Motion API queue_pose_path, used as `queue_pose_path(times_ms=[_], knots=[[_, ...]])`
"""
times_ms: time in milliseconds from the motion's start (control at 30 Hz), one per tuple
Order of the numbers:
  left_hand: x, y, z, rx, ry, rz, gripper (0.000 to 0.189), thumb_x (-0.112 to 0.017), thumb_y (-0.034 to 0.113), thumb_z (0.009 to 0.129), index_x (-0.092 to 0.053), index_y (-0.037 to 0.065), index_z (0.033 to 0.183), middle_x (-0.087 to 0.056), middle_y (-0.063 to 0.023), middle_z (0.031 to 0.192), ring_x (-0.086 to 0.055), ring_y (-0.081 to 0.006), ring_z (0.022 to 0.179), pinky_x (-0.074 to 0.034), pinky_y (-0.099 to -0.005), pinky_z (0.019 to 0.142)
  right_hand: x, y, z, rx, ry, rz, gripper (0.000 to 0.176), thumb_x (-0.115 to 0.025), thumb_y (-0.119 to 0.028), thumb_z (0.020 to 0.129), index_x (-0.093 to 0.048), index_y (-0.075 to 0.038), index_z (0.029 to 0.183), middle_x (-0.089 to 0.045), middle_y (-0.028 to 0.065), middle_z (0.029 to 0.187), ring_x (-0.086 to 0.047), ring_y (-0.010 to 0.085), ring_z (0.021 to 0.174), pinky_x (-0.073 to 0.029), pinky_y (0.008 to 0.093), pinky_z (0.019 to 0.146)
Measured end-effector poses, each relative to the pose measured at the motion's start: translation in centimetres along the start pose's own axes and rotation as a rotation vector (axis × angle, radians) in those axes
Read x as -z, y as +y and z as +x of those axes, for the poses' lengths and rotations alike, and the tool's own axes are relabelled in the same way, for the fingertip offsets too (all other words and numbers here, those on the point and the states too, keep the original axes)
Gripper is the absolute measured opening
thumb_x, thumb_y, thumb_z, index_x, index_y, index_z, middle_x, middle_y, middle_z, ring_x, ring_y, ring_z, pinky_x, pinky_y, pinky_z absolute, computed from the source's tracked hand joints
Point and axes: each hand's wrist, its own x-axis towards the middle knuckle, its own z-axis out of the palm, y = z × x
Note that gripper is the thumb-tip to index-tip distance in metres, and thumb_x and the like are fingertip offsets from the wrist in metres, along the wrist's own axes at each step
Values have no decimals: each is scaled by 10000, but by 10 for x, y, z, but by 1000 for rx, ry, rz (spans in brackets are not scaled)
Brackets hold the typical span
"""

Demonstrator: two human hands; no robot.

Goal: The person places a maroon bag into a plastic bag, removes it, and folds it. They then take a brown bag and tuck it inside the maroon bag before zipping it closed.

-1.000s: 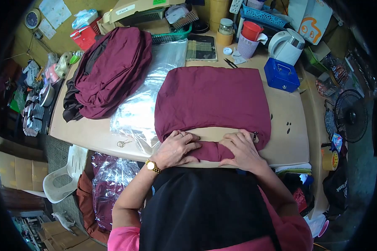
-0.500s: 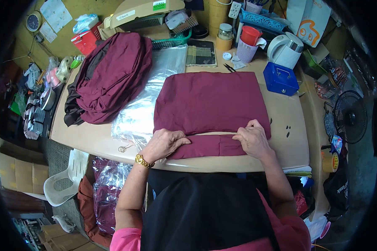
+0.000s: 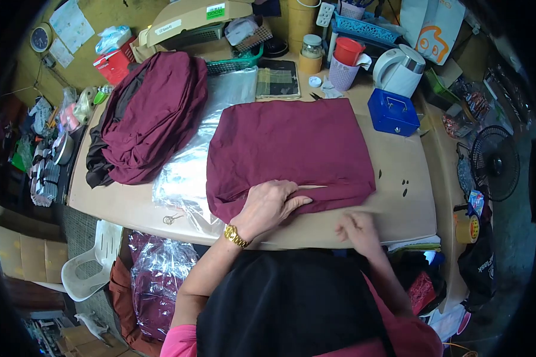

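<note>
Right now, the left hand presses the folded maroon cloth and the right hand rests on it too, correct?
Not quite: the head view shows the left hand on the folded maroon cloth, but the right hand is off it, over the beige table.

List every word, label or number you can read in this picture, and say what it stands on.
Nothing reads clearly.
Green label on the beige machine: too small.
White label beside it: blurred.
Clock numerals: too small.
Black bag lettering: blurred.

Cluttered beige table (image 3: 414,214), white plastic chair (image 3: 94,263), yellowish wall (image 3: 125,12) behind.
</note>
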Motion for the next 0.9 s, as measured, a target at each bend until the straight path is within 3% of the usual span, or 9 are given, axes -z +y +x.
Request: queue_pose_path(times_ms=[67, 100, 167, 433, 533, 600, 700, 800, 900], knots=[[-5, 6, -4, -37, 15, -10, 313, -693, 333, 877, -670, 21, 888, -652, -171, 792, -639, -379, 733, -486, -442, 628, -18, -6, -9, -546, -210, 876, 201, -574, -256, 1007, -594, -64, 1065, -659, 63, 936, -648, 189, 806, -535, 353, 710], [-7, 8, -5, -74, 39, -15, 306, -704, 314, 871, -670, 12, 906, -654, -175, 811, -641, -377, 740, -487, -440, 634, -30, -1, -8, -548, -201, 880, 201, -574, -256, 1007, -594, -64, 1065, -659, 63, 936, -648, 189, 806, -535, 353, 710], [-17, 8, -10, -42, -11, -37, 309, -702, 311, 873, -665, 7, 916, -654, -182, 826, -642, -377, 750, -487, -441, 642, -56, 13, -3, -463, -107, 1328, 303, -511, -246, 1034, -517, -68, 1279, -654, 78, 1075, -668, 198, 879, -564, 372, 819], [-40, -11, -23, 84, 128, 32, 302, -659, 276, 928, -585, 20, 787, -609, -192, 665, -618, -392, 619, -460, -444, 541, -80, 0, 15, -434, -6, 1191, 268, -577, -196, 999, -552, -102, 1249, -622, 40, 1156, -636, 178, 960, -532, 385, 851], [-31, -13, -29, 140, 181, 43, 318, -639, 275, 942, -577, 19, 763, -595, -202, 641, -617, -391, 607, -456, -454, 544, -67, 41, 12, -407, 38, 1349, 273, -590, -188, 990, -560, -123, 1253, -621, 30, 1163, -635, 173, 957, -509, 379, 866], [-12, -20, -33, 136, 30, 67, 335, -633, 339, 938, -645, 21, 834, -610, -194, 659, -629, -394, 644, -487, -454, 585, -53, 44, 15, -374, 47, 1501, 283, -596, -187, 986, -559, -130, 1260, -619, 24, 1172, -633, 169, 963, -501, 373, 865], [-1, -16, -31, 71, -245, 137, 367, -654, 394, 913, -674, 29, 953, -650, -185, 779, -650, -376, 756, -509, -447, 673, -42, 27, 20, -375, 334, 1446, 265, -611, -184, 976, -581, -66, 1212, -643, 54, 1166, -603, 164, 1077, -471, 343, 924], [-15, 20, 2, -85, 2, -22, 501, -694, 461, 858, -637, 13, 1074, -642, -172, 910, -642, -351, 866, -508, -438, 747, -62, 12, 29, -258, 392, 1205, 201, -610, -140, 973, -629, -71, 1162, -649, 3, 1084, -604, 139, 986, -459, 325, 893], [-51, 28, 32, -152, 128, -5, 468, -714, 433, 846, -633, 8, 1024, -645, -172, 901, -646, -357, 844, -510, -439, 721, -83, 49, 29, -121, 271, 1048, 232, -615, -84, 963, -622, -36, 1190, -644, 25, 1133, -585, 99, 1014, -463, 294, 899]])
